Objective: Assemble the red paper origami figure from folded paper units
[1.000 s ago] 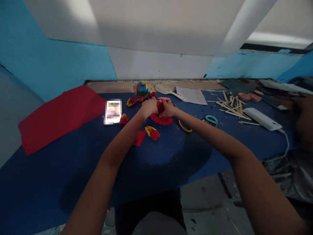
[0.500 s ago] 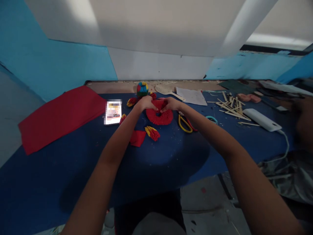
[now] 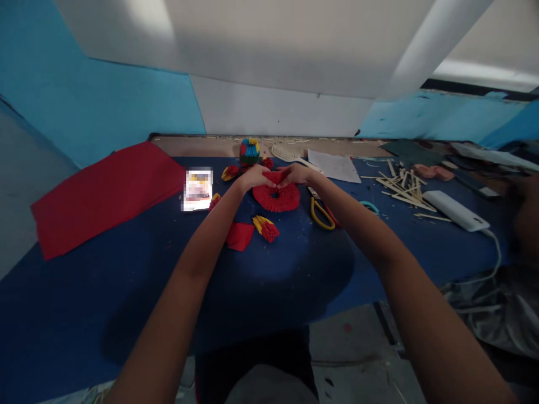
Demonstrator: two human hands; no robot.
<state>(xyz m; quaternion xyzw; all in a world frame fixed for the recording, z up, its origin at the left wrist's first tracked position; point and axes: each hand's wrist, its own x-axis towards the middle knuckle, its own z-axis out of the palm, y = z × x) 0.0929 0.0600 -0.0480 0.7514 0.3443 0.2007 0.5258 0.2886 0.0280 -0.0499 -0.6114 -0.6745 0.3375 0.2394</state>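
Observation:
On the blue table lies a red ring [image 3: 275, 199] made of many folded paper pieces, with a small hole at its centre. My left hand [image 3: 255, 177] grips its far left part, thumb toward the hole. From the far right, my right hand [image 3: 297, 174] holds the same ring, its fingertips close to the left thumb. Nearer to me sits a yellow and red folded-paper piece [image 3: 266, 228], beside a red paper scrap [image 3: 240, 237]. Behind the left hand are a multicoloured paper ball [image 3: 249, 151] and another red and yellow piece [image 3: 229, 172]. The hands partly hide the ring's far side.
A large red sheet [image 3: 105, 193] and a lit phone [image 3: 197, 191] lie left. To the right are yellow-and-red-handled scissors [image 3: 322, 214], a pale hairbrush [image 3: 286, 153], white paper [image 3: 334, 166], several wooden sticks [image 3: 404, 188] and a white corded device [image 3: 455, 210]. A person [image 3: 526, 207] is at far right.
The fingertips of both hands have come closer together over the ring's far inner part. The whole view has shifted slightly; the other things lie as before.

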